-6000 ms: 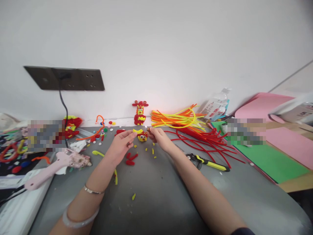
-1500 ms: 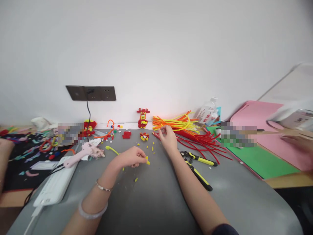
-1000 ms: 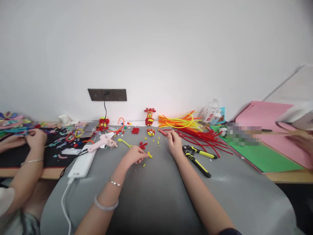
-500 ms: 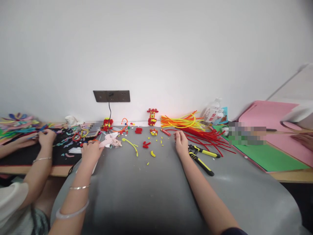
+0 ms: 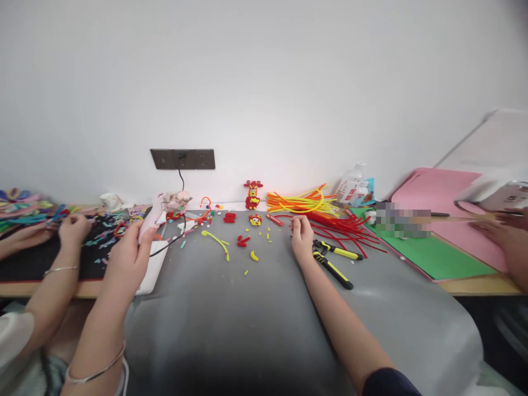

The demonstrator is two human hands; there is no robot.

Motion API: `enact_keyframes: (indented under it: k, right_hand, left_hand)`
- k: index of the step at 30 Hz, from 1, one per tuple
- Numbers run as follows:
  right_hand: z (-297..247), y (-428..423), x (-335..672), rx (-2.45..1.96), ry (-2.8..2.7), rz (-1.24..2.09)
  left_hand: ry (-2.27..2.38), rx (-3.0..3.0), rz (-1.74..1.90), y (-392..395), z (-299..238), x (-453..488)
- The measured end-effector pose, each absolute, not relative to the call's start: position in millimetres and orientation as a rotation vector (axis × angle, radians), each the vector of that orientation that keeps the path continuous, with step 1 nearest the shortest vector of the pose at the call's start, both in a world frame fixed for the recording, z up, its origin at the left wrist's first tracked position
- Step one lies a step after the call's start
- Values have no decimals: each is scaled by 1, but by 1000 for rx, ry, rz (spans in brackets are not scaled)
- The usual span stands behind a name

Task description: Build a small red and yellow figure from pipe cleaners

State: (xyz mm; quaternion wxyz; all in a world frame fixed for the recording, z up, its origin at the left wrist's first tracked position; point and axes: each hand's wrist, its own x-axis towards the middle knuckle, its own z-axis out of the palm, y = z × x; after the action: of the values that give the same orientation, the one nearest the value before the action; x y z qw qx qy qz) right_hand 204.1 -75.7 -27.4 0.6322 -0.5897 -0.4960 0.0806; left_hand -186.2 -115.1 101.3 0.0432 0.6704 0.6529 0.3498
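Pink glue gun, now lifted off the counter, fills my left grip, leaving the yellow curl unheld; whether my right grip pinches anything, I can't tell.

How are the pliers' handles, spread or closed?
Spread: grey table shows between the two handles of the pliers. The jaws' state I cannot tell; the right hand hides them.

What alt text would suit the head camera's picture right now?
A person's left hand holds a pink glue gun over a cluttered grey table, while the right hand is beside yellow-and-black pliers. Near the wall are a small red-and-yellow figure and colourful fuzzy stems; other people's hands show at both sides.
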Motion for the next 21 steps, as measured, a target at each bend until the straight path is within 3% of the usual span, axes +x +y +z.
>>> enact_keyframes:
  k: [3, 6, 12, 21]
  right_hand:
    - [-10, -94, 181, -1261, -1140, 283]
    - [10, -124, 146, -1092, -1182, 655]
    - [27, -168, 85, -725, -1240, 1166]
    - [29, -176, 56, -706, -885, 1035]
  left_hand:
    - [1597, 1981, 1185, -128, 108, -164]
    - [1240, 1807, 1148, -140, 107, -135]
    - [940, 1636, 998, -152, 88, -78]
    - [1042, 1723, 810, -161, 55, -40]
